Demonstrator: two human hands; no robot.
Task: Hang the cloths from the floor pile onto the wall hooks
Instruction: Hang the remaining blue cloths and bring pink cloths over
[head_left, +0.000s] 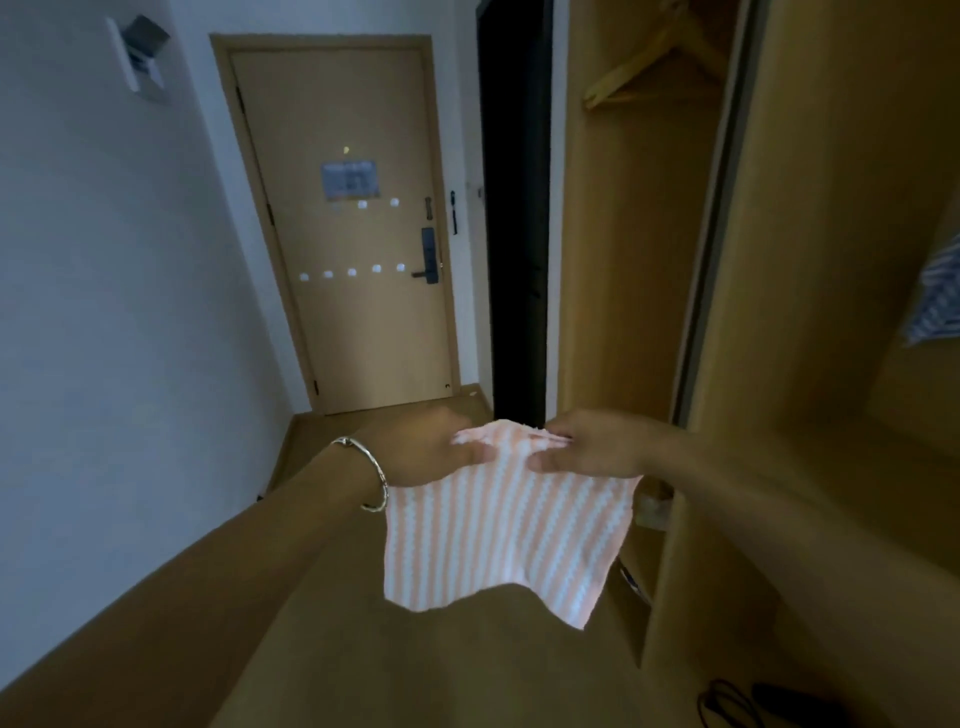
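Door notice (349, 179) unreadable — blue-striped fabric (935, 296) cropped right.

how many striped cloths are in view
2. A pink-and-white cloth is pinched at its top edge by the left hand and right hand; a blue striped cloth shows at the far right, cut off by the frame. Others may be hidden.

Floor (363, 649): brown wood, beneath and beyond my fingers (540, 460).
Dark shapes (789, 704): lying on it, far down-right of my fingers, too dim to name.
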